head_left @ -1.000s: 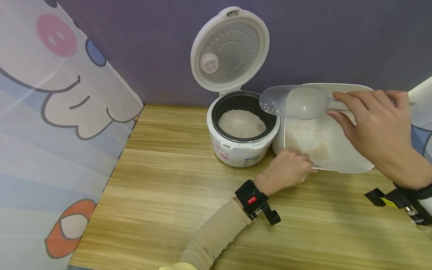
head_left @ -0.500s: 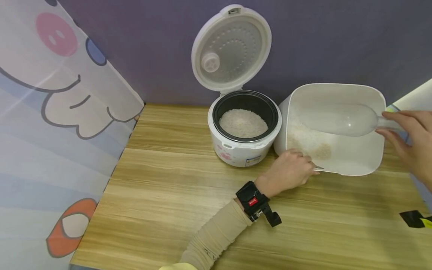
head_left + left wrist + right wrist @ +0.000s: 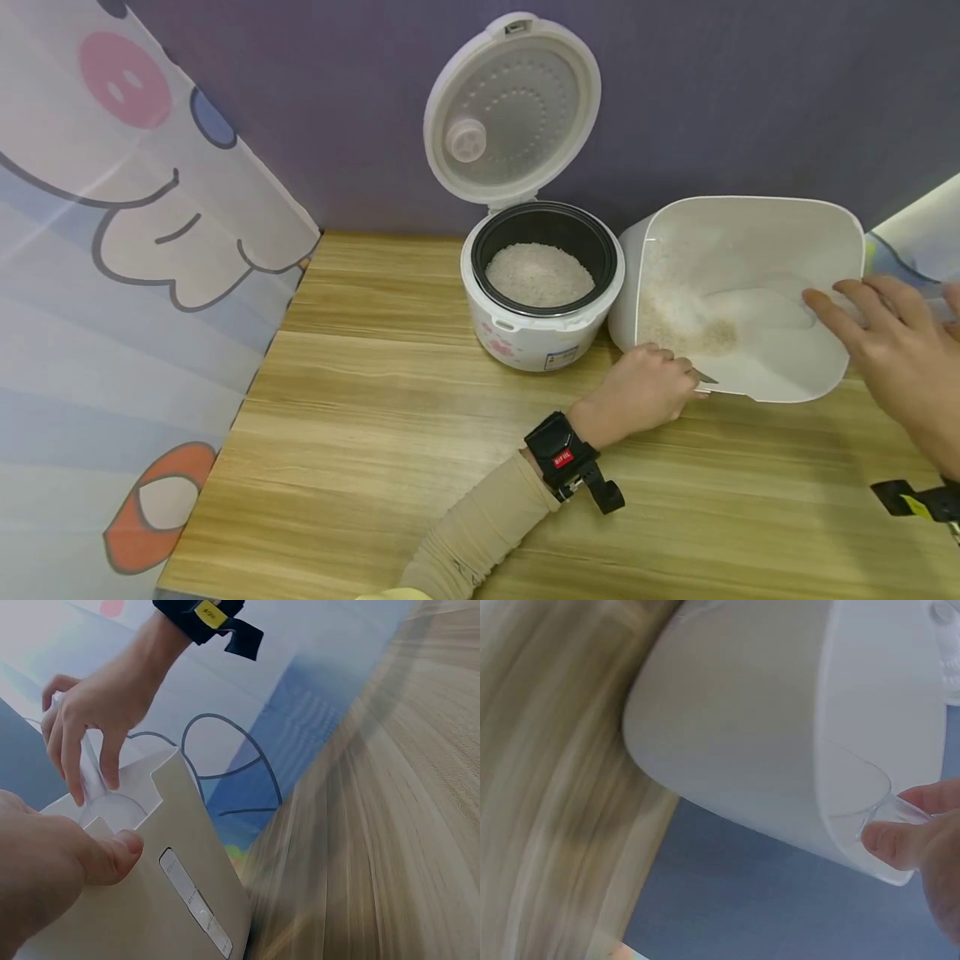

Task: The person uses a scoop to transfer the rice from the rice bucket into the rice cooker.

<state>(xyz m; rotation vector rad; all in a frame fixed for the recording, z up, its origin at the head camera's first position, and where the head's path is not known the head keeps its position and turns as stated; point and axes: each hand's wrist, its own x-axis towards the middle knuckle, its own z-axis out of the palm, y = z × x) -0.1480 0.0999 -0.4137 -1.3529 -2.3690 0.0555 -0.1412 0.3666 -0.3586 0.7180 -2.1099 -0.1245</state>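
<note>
A white rice bin (image 3: 795, 237) stands at the right, its mouth facing up, with rice (image 3: 678, 321) along its left and front inside. My left hand (image 3: 641, 387) grips the bin's front rim; in the left wrist view its thumb (image 3: 120, 851) lies by the notched edge. At the bin's right side, my right hand (image 3: 900, 358) holds a clear plastic scoop (image 3: 761, 308) by its handle. The scoop's bowl is down inside the bin, faint against the white wall. In the right wrist view, thumb and finger pinch the scoop handle (image 3: 900, 814).
Left of the bin, close against it, is a white rice cooker (image 3: 510, 346) with its lid (image 3: 517, 108) raised. Rice (image 3: 540, 275) lies in its dark inner pot. A wooden table (image 3: 337, 467) spreads in front, and a purple-grey wall (image 3: 337, 108) rises behind.
The scoop, with a few grains at its tip, has moved right from beside the cooker's pot, then down into the bin. The bin's mouth has shifted slightly. My left hand keeps its grip.
</note>
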